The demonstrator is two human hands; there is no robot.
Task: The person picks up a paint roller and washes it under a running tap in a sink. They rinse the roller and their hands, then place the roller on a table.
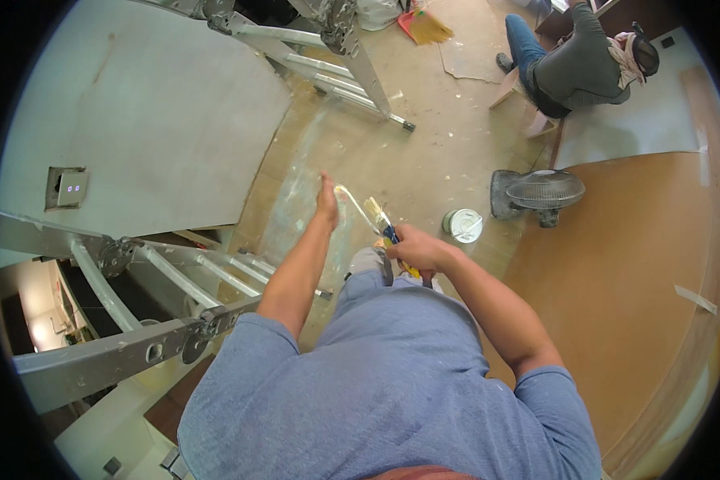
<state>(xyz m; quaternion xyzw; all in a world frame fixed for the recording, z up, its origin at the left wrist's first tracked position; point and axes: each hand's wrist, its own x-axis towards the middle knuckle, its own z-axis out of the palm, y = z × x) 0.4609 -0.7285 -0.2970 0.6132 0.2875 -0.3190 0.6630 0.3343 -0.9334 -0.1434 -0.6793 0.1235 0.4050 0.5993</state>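
Note:
My right hand (421,249) is closed around a paintbrush (378,212) in front of my waist. The brush has pale bristles, and blue and yellow show about its handle. A thin, slightly bent white rod (358,206) runs from near my left hand toward the brush; I cannot make out what it belongs to. My left hand (326,202) is held out edge-on with its fingers stretched, beside the rod's far end. Whether it touches the rod is unclear.
A paint-marked ladder (172,272) stands at my left, and another ladder (328,68) is ahead. To the right are a white bucket (462,225), a fan (544,190) and a brown panel (608,296). A person (584,68) sits on a stool; a broom (430,29) lies far ahead.

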